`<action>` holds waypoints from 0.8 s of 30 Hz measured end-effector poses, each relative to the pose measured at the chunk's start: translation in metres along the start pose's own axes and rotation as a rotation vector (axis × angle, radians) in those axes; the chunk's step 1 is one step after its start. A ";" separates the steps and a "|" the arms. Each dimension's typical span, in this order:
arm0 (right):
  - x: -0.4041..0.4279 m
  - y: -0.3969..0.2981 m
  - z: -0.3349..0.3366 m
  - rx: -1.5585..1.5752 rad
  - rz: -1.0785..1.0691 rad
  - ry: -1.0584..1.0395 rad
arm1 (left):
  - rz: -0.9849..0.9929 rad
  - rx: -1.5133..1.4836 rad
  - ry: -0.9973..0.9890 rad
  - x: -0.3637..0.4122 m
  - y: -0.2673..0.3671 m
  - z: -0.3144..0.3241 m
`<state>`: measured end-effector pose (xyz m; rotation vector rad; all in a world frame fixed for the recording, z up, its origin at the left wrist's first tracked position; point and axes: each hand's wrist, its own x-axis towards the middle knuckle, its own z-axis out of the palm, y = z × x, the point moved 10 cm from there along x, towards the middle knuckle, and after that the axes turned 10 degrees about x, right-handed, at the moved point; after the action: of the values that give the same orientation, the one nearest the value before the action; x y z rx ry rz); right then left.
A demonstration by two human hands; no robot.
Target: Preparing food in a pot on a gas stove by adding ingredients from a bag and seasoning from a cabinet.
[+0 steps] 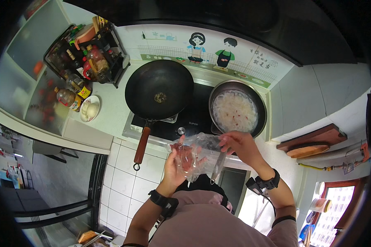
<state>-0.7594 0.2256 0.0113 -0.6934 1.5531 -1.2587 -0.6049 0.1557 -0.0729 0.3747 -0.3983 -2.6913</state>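
Observation:
A clear plastic bag (201, 148) with reddish-brown contents hangs between my hands, in front of the hob (188, 123). My left hand (176, 166) supports the bag from beneath and its left side; the fingers are partly seen through the film. My right hand (238, 145) pinches the bag's right edge. Just beyond my hands, a dark pan (263, 108) holds whitish, cloudy food or liquid with small red pieces. Its metal handle (218, 168) points towards me, below my right hand. To the left, a black wok (154, 83) with a wooden handle (142, 145) has a little residue in its middle.
On the left counter are a small bowl (97, 115) with pale food, sauce bottles (69, 97) and a black rack (117, 78) of bottles. Wooden boards (315, 140) are at the right wall. A dark range hood (204, 12) overhangs the hob.

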 end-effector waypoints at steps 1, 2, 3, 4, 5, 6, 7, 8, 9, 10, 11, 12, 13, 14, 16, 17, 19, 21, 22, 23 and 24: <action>-0.002 -0.012 -0.001 0.010 -0.055 0.026 | 0.000 -0.006 -0.009 0.000 -0.002 -0.001; -0.005 -0.025 -0.002 0.020 -0.111 0.051 | 0.002 -0.011 -0.019 0.000 -0.004 -0.002; -0.008 -0.035 0.000 0.017 -0.112 0.048 | 0.006 -0.012 -0.020 -0.001 -0.006 -0.008; -0.011 -0.050 0.009 0.006 -0.152 0.013 | -0.002 0.121 -0.004 -0.003 -0.008 -0.015; -0.015 -0.064 0.017 -0.006 -0.192 -0.024 | -0.009 0.255 0.014 -0.006 -0.009 -0.022; -0.019 -0.072 0.020 -0.008 -0.192 -0.032 | 0.000 0.199 -0.010 -0.007 -0.009 -0.012; -0.024 -0.079 0.031 -0.009 -0.189 -0.124 | 0.010 0.197 -0.006 -0.011 -0.008 -0.004; -0.028 -0.084 0.042 -0.009 -0.186 -0.217 | 0.084 0.283 -0.029 -0.016 -0.001 0.008; -0.029 -0.090 0.046 -0.012 -0.188 -0.231 | 0.160 0.371 -0.051 -0.020 0.008 0.020; -0.032 -0.094 0.058 -0.089 -0.194 -0.318 | 0.171 0.329 -0.107 -0.023 0.012 0.027; -0.034 -0.095 0.070 -0.167 -0.201 -0.407 | 0.186 0.329 -0.100 -0.027 0.017 0.029; -0.033 -0.093 0.074 -0.191 -0.212 -0.431 | 0.278 0.728 -0.093 -0.033 0.027 0.040; -0.033 -0.093 0.077 -0.193 -0.212 -0.447 | 0.362 1.128 -0.076 -0.039 0.033 0.055; -0.033 -0.090 0.083 -0.219 -0.183 -0.498 | 0.423 1.195 -0.017 -0.047 0.039 0.069; -0.034 -0.086 0.092 -0.250 -0.154 -0.561 | 0.477 1.425 -0.080 -0.054 0.045 0.086; -0.034 -0.083 0.095 -0.190 -0.107 -0.580 | 0.515 1.656 -0.161 -0.059 0.041 0.098; -0.033 -0.079 0.100 -0.130 -0.060 -0.604 | 0.561 1.718 -0.061 -0.068 0.048 0.103; -0.025 -0.083 0.097 0.038 -0.074 -0.534 | 0.495 1.581 -0.015 -0.077 0.052 0.092; -0.025 -0.087 0.097 0.102 -0.139 -0.577 | 0.566 1.523 0.001 -0.083 0.059 0.098; -0.025 -0.084 0.096 0.102 -0.142 -0.573 | 0.566 1.524 -0.004 -0.086 0.060 0.098; -0.029 -0.094 0.095 0.233 -0.234 -0.595 | 0.586 1.480 0.099 -0.092 0.068 0.090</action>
<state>-0.6752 0.1860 0.1115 -1.0059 0.8447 -1.2284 -0.5284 0.1533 0.0510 0.6057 -2.0205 -1.3733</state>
